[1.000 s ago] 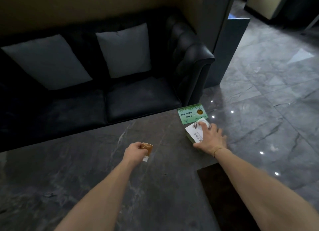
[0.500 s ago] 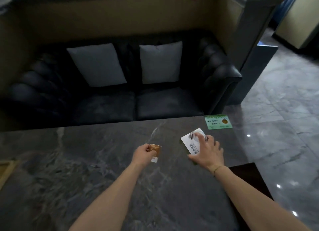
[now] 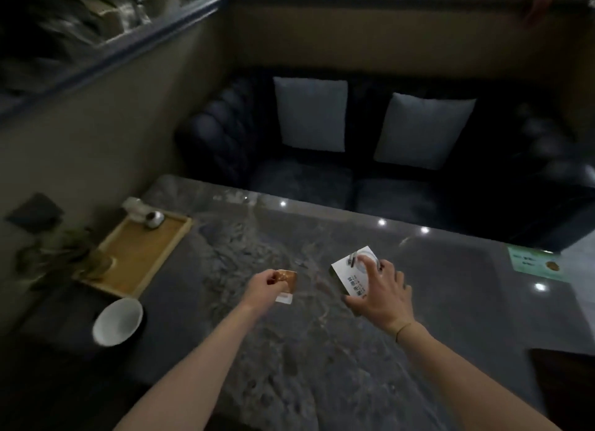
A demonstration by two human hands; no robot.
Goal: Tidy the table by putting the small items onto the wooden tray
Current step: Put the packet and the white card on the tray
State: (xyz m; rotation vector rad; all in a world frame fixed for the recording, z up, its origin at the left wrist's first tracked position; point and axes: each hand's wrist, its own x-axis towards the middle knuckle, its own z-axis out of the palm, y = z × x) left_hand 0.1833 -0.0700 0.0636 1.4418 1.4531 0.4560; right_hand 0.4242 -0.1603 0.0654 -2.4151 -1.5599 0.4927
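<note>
My left hand [image 3: 262, 285] pinches a small brown packet [image 3: 287, 280] with a white end, held just above the dark marble table [image 3: 322, 366]. My right hand [image 3: 380, 293] grips a white printed box [image 3: 349, 274] together with a clear round lid-like item [image 3: 367, 260] above the table's middle right. The wooden tray [image 3: 138, 253] lies at the table's left edge, well left of both hands. Two small pale items [image 3: 145, 213] sit at the tray's far end.
A white bowl [image 3: 117, 321] stands near the tray's front corner. A small potted plant [image 3: 64, 256] sits left of the tray. A green card [image 3: 534, 264] lies at the table's right edge. A black sofa [image 3: 370, 185] with two grey cushions is behind the table.
My view has swung left, bringing the tray, bowl and plant into sight. Both hands have lifted from the table's right end and carry their items leftward.
</note>
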